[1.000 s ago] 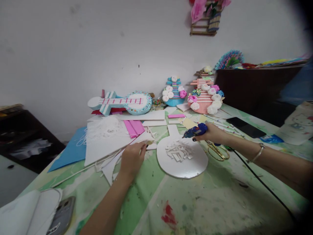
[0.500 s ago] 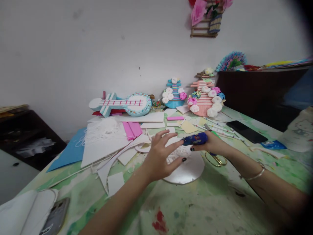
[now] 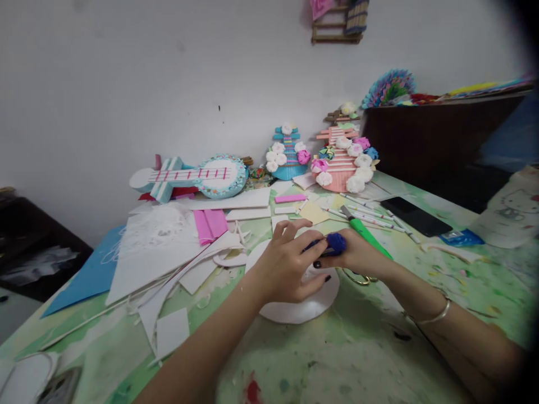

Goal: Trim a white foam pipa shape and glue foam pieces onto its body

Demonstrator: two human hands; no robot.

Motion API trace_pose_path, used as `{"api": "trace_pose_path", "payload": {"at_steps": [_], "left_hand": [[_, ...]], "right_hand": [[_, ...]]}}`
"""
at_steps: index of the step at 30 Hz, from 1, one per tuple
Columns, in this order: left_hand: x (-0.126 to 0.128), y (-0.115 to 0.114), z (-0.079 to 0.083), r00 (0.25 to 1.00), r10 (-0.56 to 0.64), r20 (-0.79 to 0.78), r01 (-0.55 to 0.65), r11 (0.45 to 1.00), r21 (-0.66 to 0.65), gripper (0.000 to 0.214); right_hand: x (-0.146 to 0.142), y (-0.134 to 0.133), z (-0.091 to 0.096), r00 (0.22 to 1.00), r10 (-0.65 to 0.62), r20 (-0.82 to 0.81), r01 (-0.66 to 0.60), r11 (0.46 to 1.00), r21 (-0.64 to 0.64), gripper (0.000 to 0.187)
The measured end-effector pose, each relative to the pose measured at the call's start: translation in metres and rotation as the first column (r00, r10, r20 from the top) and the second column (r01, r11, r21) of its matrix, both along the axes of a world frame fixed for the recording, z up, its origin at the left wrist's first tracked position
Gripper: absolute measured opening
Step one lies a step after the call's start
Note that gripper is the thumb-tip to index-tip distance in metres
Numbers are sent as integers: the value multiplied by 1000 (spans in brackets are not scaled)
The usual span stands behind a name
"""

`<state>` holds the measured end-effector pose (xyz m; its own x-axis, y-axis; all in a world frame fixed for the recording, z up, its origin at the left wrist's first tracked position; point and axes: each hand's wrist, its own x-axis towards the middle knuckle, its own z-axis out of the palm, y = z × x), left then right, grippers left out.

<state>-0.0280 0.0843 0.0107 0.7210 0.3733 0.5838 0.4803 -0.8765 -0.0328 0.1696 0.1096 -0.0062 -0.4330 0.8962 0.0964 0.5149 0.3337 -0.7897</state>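
Note:
My right hand (image 3: pixel 357 255) grips a small dark-blue bottle (image 3: pixel 336 244) held sideways over a white round board (image 3: pixel 290 313). My left hand (image 3: pixel 290 261) reaches in from the left, its fingers bent over the bottle's left end and its thumb stretched out below. The fingers hide most of that end. Part of a white crumpled piece (image 3: pixel 309 274) on the board shows beneath my hands. Gold-handled scissors (image 3: pixel 360 279) lie under my right wrist, and a green utility knife (image 3: pixel 366 233) lies just behind that hand.
White board offcuts (image 3: pixel 172 332) and shredded white strips (image 3: pixel 164 230) cover the left side, beside a blue sheet (image 3: pixel 84 275). Pens (image 3: pixel 370 216) and a black phone (image 3: pixel 415 216) lie at the right. Decorated model instruments (image 3: pixel 221 175) stand along the wall.
My left hand has closed in on the bottle, its spread fingers now bent over it. The view has shifted slightly, and the green knife shows more fully.

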Motion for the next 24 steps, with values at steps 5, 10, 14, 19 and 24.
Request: {"api": "trace_pose_path", "payload": {"at_steps": [5, 10, 14, 19, 24], "left_hand": [[-3, -1, 1, 989, 17, -150, 5, 990, 144, 39], [-3, -3, 13, 984, 13, -179, 42, 953, 301, 27], [1, 3, 29, 962, -119, -244, 181, 951, 251, 23], [9, 17, 37, 967, -249, 46, 251, 967, -50, 10], [21, 25, 39, 946, -169, 278, 283, 849, -447, 1]], "right_hand": [[0, -3, 0, 997, 5, 78, -8, 999, 39, 27], [-4, -12, 8, 1000, 5, 28, -6, 1000, 21, 29], [-6, -20, 10, 999, 2, 37, -2, 1000, -16, 29], [-4, -22, 7, 1000, -15, 6, 15, 999, 34, 26], [-2, -26, 10, 998, -36, -48, 39, 998, 58, 26]]}}
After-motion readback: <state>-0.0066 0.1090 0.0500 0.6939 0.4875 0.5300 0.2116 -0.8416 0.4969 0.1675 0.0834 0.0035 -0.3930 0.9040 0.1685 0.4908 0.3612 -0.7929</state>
